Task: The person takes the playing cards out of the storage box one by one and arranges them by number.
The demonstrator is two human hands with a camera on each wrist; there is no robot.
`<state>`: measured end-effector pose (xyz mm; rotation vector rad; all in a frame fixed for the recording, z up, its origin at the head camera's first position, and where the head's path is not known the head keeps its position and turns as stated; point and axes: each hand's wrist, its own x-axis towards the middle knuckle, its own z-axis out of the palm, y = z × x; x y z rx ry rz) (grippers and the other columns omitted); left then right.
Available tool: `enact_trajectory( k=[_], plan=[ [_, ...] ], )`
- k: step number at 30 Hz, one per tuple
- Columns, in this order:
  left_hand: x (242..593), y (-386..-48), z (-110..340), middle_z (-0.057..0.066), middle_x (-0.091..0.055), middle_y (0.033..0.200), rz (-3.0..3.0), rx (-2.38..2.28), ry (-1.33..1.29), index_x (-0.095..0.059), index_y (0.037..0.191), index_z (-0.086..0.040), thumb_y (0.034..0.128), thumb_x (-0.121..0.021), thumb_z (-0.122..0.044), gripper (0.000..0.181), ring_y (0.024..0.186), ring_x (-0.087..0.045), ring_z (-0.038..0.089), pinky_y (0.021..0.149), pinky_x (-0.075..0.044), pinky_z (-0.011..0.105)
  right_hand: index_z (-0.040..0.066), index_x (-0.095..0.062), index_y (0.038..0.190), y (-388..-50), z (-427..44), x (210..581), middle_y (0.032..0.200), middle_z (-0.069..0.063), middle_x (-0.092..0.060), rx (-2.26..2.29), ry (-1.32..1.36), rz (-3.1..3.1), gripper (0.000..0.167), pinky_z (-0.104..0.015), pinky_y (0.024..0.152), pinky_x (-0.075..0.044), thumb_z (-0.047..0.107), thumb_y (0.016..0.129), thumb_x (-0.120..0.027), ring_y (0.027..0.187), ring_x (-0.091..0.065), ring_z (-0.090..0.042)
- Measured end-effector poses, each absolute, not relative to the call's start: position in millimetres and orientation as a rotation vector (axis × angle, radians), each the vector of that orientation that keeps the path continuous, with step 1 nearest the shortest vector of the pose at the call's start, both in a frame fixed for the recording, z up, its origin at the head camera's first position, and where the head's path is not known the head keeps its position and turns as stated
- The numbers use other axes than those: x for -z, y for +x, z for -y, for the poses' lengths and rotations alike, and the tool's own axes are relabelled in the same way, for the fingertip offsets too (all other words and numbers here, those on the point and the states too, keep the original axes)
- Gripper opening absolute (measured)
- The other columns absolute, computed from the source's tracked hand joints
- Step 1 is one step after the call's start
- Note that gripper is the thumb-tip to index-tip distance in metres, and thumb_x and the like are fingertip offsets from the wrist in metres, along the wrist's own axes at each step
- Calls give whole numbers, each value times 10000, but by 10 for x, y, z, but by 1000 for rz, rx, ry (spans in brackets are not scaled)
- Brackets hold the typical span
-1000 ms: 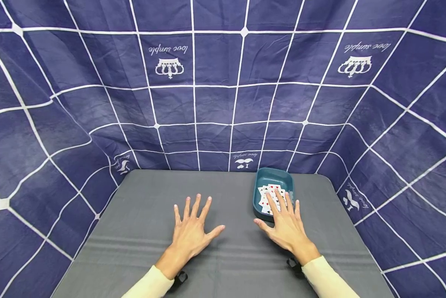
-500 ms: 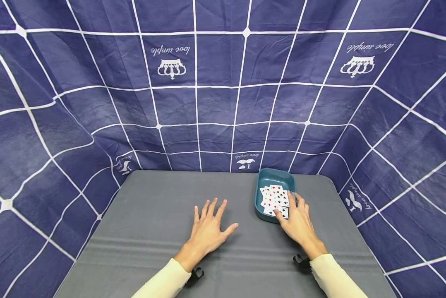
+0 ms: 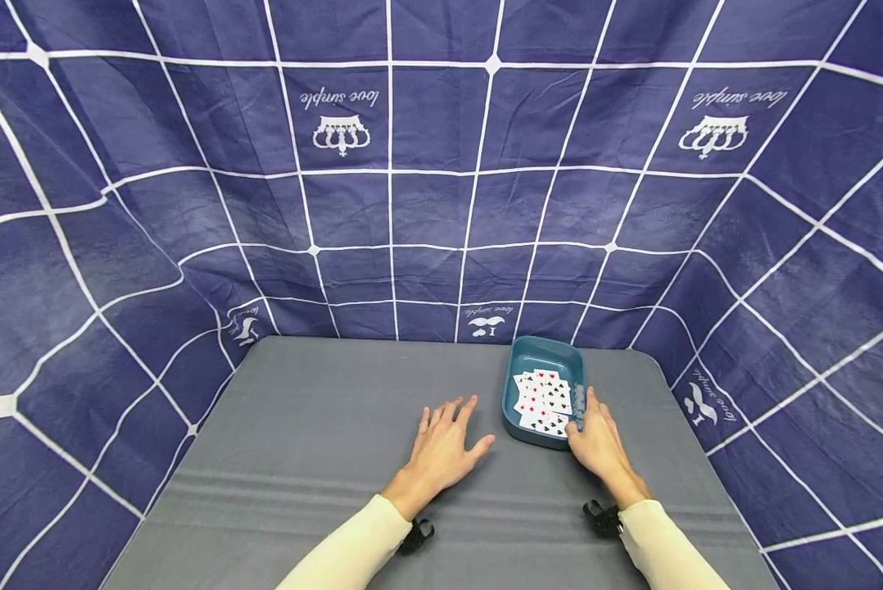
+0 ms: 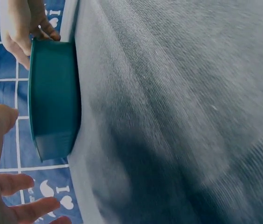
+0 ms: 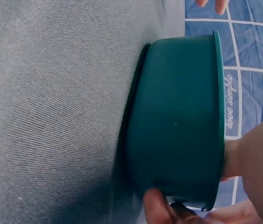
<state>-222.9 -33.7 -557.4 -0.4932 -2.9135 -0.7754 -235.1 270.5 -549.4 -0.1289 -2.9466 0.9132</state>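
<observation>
A teal tray (image 3: pixel 537 440) stands at the right rear of the grey table, with overlapping playing cards (image 3: pixel 541 393) lying face up in it. My right hand (image 3: pixel 599 442) is at the tray's right wall; in the right wrist view the thumb of the right hand (image 5: pixel 262 172) is at the rim and its fingers lie along the outside of the tray (image 5: pixel 178 121). To the left of the tray my left hand (image 3: pixel 441 447) hovers over the table with fingers spread, holding nothing; the left wrist view shows the left hand (image 4: pixel 10 186) apart from the tray (image 4: pixel 54 100).
The grey table (image 3: pixel 323 426) is bordered by a blue cloth (image 3: pixel 427 205) with white grid lines at the back and both sides. A black strap (image 3: pixel 416 537) is at the left wrist and another black strap (image 3: pixel 601 518) at the right wrist.
My right hand has moved from above the cards to the tray's right wall, and its fingers have drawn in around it. My left hand has moved right, nearer the tray.
</observation>
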Motion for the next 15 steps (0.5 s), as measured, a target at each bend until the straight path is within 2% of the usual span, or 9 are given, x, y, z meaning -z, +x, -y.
enact_trajectory(
  k=[4,8,11,15],
  plan=[
    [5604,-2270,252,158,-670,1661,2890,799,-514,-547,1750,-157,1123,-730,-560,768,1552,-640,431,1350,-404,729,-174,-185,1782,-2331,-2704,5511,1605,-472,-512,-914,-115,2967,885,-724,1250,-470,114,1074,-631,1446,-586,-615],
    [5607,-2297,198,160,-723,1576,2860,829,-538,-558,1736,-121,1128,-746,-511,746,1468,-705,428,1273,-530,642,-159,-179,1791,-2309,-2674,5500,1569,-454,-538,-914,-91,2978,878,-719,1201,-495,108,1086,-630,1339,-623,-550],
    [5602,-2311,168,181,-742,1527,2842,889,-549,-562,1728,-95,1131,-763,-458,727,1393,-749,420,1178,-613,578,-157,-178,1792,-2290,-2631,5485,1616,-462,-512,-909,-77,2984,873,-715,1213,-498,103,1090,-628,1365,-623,-548],
    [5626,-2333,150,216,-747,1503,2817,990,-547,-570,1714,-65,1128,-784,-387,702,1358,-773,397,1146,-639,536,-162,-168,1791,-2253,-2574,5490,1652,-471,-485,-907,-47,2984,870,-714,1237,-491,91,1093,-623,1435,-603,-573]
  ],
)
